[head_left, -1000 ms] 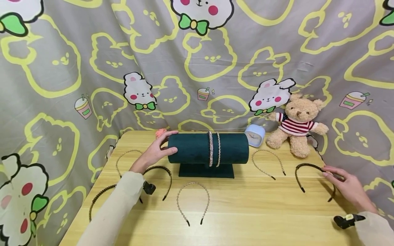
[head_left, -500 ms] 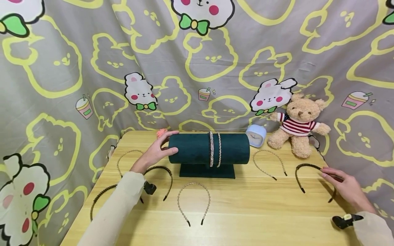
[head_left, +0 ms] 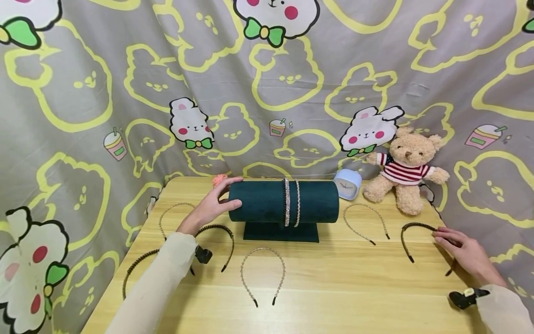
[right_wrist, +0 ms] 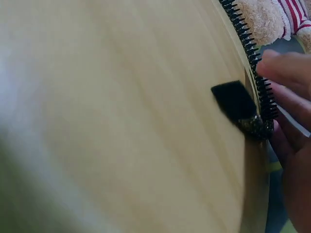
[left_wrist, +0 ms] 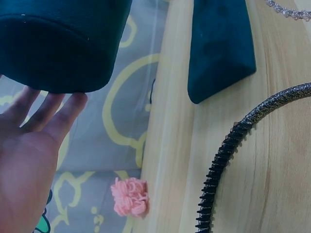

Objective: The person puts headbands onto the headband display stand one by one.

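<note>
Backdrop: grey curtain [head_left: 233, 83] with yellow outlines and white rabbits, behind a wooden table [head_left: 354, 297].
Display roll [head_left: 258, 202]: dark green, centre of the frame, two sparkling headbands [head_left: 286, 202] around it right of its middle.
Left hand [head_left: 212, 204]: spread around the roll's left end, thumb in front, fingers behind.
Right hand [head_left: 465, 253]: nearly closed, pinching a dark toothed headband [head_left: 418, 224] at lower right.
Lower centre: pale headband [head_left: 262, 249] lying flat, tips toward the bottom edge.
Right, behind: blue clock [head_left: 347, 184] and seated teddy bear [head_left: 409, 174].
</note>
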`<action>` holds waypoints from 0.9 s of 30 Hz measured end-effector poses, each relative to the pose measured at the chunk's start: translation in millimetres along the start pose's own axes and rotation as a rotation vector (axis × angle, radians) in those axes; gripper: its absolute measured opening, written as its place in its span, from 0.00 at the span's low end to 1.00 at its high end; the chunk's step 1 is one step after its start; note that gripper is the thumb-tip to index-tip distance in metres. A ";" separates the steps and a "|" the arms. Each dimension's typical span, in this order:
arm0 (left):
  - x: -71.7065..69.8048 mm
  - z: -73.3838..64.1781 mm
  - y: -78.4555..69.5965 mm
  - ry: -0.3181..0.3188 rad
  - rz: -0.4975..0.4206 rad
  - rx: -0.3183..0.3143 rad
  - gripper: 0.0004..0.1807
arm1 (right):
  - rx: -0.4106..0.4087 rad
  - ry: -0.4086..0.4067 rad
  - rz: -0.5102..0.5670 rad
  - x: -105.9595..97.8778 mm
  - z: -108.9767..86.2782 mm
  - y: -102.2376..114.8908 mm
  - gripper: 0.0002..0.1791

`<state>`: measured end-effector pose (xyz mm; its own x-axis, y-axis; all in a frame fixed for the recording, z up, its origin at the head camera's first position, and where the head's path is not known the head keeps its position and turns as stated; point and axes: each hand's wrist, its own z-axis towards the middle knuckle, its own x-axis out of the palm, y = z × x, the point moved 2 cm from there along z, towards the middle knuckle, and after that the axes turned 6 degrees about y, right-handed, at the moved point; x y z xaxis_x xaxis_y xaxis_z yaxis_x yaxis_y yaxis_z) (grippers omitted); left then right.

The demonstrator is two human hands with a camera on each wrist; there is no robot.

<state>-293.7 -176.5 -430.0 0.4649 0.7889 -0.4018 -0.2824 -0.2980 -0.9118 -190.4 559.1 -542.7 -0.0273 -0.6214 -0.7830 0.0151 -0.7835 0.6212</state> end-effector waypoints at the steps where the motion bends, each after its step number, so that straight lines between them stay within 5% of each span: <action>1: 0.1 0.2 0.1 0.001 0.001 0.001 0.37 | 0.002 -0.002 -0.009 -0.2 0.0 -0.3 0.30; 15: 0.9 1.1 -1.2 0.006 0.006 0.003 0.37 | -0.032 -0.070 -0.130 -6.1 -2.7 8.9 0.23; 21: -0.1 0.7 -0.9 0.007 0.001 -0.001 0.37 | -0.044 -0.103 -0.103 -12.0 -9.5 12.5 0.21; 27: -1.0 0.5 -1.4 0.007 -0.005 0.006 0.37 | -0.007 -0.044 -0.002 -18.3 -14.4 14.5 0.17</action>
<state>-294.2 -176.6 -428.4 0.4719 0.7867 -0.3980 -0.2854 -0.2908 -0.9132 -175.3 559.0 -519.8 -0.0713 -0.6194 -0.7818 0.0216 -0.7846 0.6196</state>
